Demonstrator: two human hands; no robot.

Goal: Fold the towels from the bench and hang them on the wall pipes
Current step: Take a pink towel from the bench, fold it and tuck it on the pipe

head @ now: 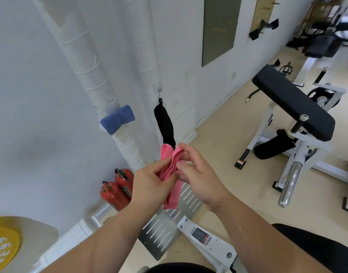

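Both hands meet at the centre of the frame on a pink towel (170,198), held in mid-air in front of a white gym wall. The left hand (147,186) has its fingers curled round the middle of the folded strip, whose loose end hangs down below the fist. The right hand (198,174) pinches the upper layers between thumb and bent fingers, with the doubled-over top edges of the towel fanning out just above both hands.

At ten o'clock from the hands, a blue towel (118,119) is draped over one of the white-wrapped wall pipes (86,75), folded and pinched in at its middle. At twelve o'clock, directly above the pink towel, a black cloth (165,123) hangs from a small hook on the wall – its lower end appears just behind the pink folds.

Two red fire extinguishers (118,192) stand against the wall at nine o'clock, just beside the left hand in the view. A black padded bench (291,103) on a white frame stands at two o'clock, well apart from the hands. Below, at six o'clock, a slotted metal plate (169,229) lies on the beige floor – and a yellow disc (3,247) with white lettering shows at eight o'clock, in the frame's corner.
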